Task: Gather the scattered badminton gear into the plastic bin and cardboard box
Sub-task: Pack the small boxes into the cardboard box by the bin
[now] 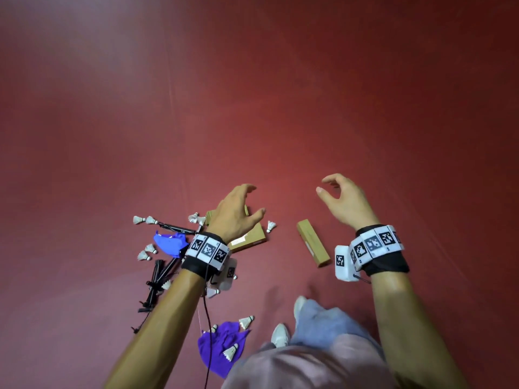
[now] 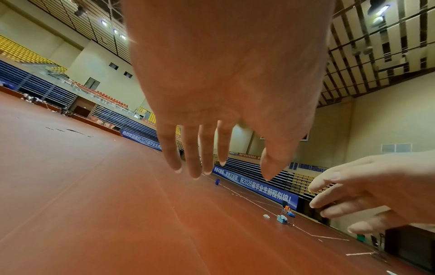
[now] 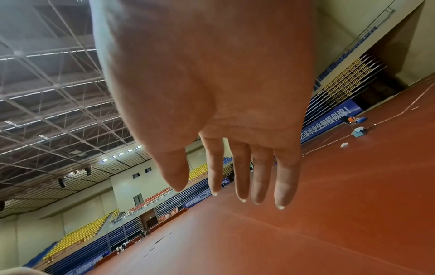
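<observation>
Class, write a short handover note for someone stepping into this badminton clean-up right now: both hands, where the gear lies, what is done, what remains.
Left hand: open, holding nothing, raised over the flat brown box.
Right hand: open, holding nothing, fingers relaxed.
Gear, all on the red floor: a long brown box lies apart to the right; white shuttlecocks are scattered around; black rackets and a blue cloth lie on the left; a purple cloth carrying shuttlecocks lies near the feet.
Done: nothing visibly gathered; no plastic bin is in view.
Left: collect everything.
</observation>
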The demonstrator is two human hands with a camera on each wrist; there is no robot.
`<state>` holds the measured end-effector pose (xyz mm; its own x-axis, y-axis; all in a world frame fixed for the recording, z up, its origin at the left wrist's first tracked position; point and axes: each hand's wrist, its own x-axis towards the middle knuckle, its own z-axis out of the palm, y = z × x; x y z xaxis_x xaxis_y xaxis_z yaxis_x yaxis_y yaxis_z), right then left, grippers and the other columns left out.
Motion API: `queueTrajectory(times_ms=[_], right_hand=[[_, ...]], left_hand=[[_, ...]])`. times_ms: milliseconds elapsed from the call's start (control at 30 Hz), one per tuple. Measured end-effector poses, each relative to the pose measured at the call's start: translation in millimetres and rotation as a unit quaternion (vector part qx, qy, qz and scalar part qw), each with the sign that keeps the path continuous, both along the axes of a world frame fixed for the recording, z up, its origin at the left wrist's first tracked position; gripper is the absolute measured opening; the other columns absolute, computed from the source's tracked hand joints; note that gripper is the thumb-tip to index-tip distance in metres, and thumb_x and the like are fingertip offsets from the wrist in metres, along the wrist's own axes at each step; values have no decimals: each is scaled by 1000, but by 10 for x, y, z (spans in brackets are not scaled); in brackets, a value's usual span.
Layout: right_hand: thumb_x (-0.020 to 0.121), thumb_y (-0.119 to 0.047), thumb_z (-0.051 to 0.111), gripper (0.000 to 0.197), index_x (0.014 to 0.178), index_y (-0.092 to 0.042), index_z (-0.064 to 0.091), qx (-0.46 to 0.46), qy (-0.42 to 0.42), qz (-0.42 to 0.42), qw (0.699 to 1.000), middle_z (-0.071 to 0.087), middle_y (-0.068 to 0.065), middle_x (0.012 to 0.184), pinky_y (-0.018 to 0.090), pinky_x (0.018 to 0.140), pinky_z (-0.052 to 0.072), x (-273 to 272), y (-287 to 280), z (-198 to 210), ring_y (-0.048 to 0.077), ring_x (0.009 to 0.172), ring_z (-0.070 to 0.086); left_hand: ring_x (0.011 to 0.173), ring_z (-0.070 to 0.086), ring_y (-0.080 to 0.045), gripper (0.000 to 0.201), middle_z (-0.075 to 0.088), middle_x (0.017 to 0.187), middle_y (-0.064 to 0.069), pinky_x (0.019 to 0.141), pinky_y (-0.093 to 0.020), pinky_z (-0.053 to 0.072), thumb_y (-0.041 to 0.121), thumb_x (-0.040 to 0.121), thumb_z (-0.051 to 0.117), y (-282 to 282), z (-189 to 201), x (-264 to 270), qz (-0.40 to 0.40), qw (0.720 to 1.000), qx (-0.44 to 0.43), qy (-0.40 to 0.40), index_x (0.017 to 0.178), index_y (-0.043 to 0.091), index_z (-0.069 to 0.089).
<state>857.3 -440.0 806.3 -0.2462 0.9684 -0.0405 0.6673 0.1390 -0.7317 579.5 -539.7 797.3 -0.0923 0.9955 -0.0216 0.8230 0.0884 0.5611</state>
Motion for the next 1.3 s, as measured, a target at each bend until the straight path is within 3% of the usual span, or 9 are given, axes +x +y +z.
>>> queueTrajectory(times_ms=[133, 367, 633, 733, 867, 1000, 1067, 1167, 1300], right_hand=[[94, -40, 68, 23, 113, -29, 63, -16, -1, 14, 1000, 66, 0, 122, 38, 106, 46, -365, 790, -161, 18, 118, 60], [93, -43, 68, 36, 122, -24, 62, -89, -7, 80, 993, 63, 3, 129, 40, 106, 46, -1168, 2262, -621, 21, 121, 59], [92, -37, 72, 41, 126, -18, 58, -198, -23, 37, 979, 64, 8, 129, 44, 103, 49, -1284, 3147, -1698, 28, 120, 60], [89, -34, 75, 48, 130, -16, 55, -242, -68, 15, 968, 63, 12, 131, 41, 101, 50, -1218, 3153, -2383, 32, 121, 60], [86, -37, 77, 51, 127, -15, 55, -327, -126, 59, 935, 64, 8, 130, 29, 97, 48, -1073, 3048, -3581, 26, 114, 64], [72, -68, 56, 96, 151, -14, 43, -352, -172, 104, 914, 52, 13, 148, 36, 113, 40, -661, 2891, -4988, 30, 134, 53], [77, -58, 64, 91, 154, -15, 41, -360, -191, 76, 910, 51, 15, 151, 37, 112, 42, -534, 2922, -5359, 33, 135, 54], [81, -32, 79, 77, 147, -15, 43, -370, -235, 42, 898, 64, 16, 130, 36, 90, 51, -408, 2962, -5855, 36, 113, 66], [89, -16, 67, 73, 153, -11, 32, -394, -227, -25, 890, 63, 25, 126, 43, 87, 53, -195, 2983, -6784, 42, 111, 65]], left_hand=[[117, 62, -17, 66, 55, 144, -2, 104, -45, 51, 49, 90, 68, 674, -106, -242, 7, 1000, -9, 9, 145, 19, 46], [129, 55, -20, 66, 54, 146, -4, 107, -44, 50, 49, 91, 69, 1805, -212, -828, 41, 997, -45, 52, 144, 18, 45], [123, 60, -26, 66, 57, 141, -7, 103, -45, 51, 49, 90, 67, 3151, -613, -1220, -24, 985, -131, 112, 143, 16, 45], [116, 62, -29, 66, 58, 139, -8, 98, -43, 53, 44, 89, 70, 3524, -1225, -1222, -65, 965, -218, 130, 142, 14, 45], [117, 60, -34, 63, 56, 135, -11, 95, -44, 50, 42, 89, 69, 3715, -2473, -1237, -112, 910, -348, 194, 139, 12, 44], [125, 57, -35, 71, 52, 140, -12, 99, -45, 46, 44, 89, 72, 3508, -3847, -1238, -166, 839, -446, 264, 143, 11, 40], [125, 56, -34, 74, 52, 140, -12, 101, -47, 45, 44, 89, 72, 3448, -4485, -1191, -184, 823, -464, 271, 145, 11, 37], [122, 57, -34, 70, 53, 137, -11, 99, -48, 47, 42, 89, 70, 3384, -5360, -1093, -205, 818, -469, 261, 144, 11, 38], [124, 54, -33, 72, 50, 138, -11, 101, -47, 47, 39, 90, 70, 3356, -6410, -950, -253, 812, -458, 258, 146, 10, 36]])
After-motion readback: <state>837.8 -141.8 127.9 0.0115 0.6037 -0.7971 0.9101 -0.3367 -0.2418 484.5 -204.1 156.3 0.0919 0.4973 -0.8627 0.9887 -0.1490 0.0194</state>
